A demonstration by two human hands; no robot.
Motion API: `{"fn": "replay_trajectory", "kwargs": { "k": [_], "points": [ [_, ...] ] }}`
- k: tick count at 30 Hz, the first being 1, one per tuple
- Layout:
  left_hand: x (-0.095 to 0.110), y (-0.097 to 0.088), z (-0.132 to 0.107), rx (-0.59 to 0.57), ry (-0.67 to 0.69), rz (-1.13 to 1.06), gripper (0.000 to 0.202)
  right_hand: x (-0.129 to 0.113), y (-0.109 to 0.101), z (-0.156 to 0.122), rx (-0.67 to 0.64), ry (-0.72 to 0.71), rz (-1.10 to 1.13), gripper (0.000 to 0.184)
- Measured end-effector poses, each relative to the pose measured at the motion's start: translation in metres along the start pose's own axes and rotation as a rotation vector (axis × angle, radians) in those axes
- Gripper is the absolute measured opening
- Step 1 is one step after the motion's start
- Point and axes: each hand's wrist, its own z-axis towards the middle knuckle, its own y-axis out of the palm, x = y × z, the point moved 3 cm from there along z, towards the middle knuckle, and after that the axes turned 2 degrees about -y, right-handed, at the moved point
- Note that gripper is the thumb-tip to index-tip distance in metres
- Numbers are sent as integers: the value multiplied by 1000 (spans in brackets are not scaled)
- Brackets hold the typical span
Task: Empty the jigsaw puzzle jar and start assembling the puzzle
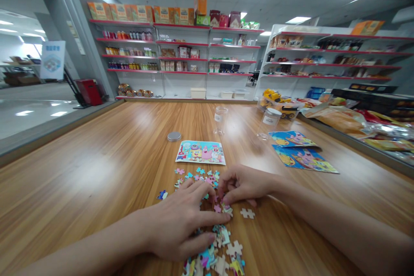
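Hands were both down on the brown wood-grain table (97, 168) when I checked the head view. I logged the left hand (181, 222) as released: palm down, fingers stretched flat across the loose multicoloured cardboard jigsaw pieces (223, 246), thumb beside the lower heap. The right hand (244, 185) was curled, with its fingertips (223, 196) pressed onto a small pink piece (217, 208) between the two hands; I could not tell whether it gripped that piece or only touched it.

More pieces lay scattered just beyond the knuckles, one pale blank piece (247, 213) sat just right of the fingertips, and one blue piece (162, 195) lay apart on the left. Past the scatter I noted a rectangular cartoon reference card (201, 152), flat and face up. A round grey metal lid (174, 136) lay left of it, and an uncapped clear plastic jar (221, 120) stood upright behind it. Two blue cartoon sheets (304, 158) lay further right, near a second clear jar with a white cap (271, 120).
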Motion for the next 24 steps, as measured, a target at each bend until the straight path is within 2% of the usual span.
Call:
{"fn": "replay_trajectory", "kwargs": {
  "k": [5,10,13,16,18,21,24],
  "points": [
    [-2,2,-1,22,-9,-8,44,-2,0,0,31,-11,-32,30],
    [-5,3,-1,89,21,-49,37,2,-3,1,125,-6,-79,30],
    [-5,2,-2,103,34,-56,36,3,-5,0,159,-86,-105,34],
    [-4,2,-2,87,42,-49,37,1,-3,-1,114,-246,-118,40],
    [-4,2,-2,90,46,-44,39,1,0,-1,42,-302,-127,45],
    [-7,2,-3,137,51,-73,41,3,5,0,-4,-293,-167,47],
    [-11,3,-4,216,36,-142,32,3,6,0,7,-251,-167,42]
  ]
}}
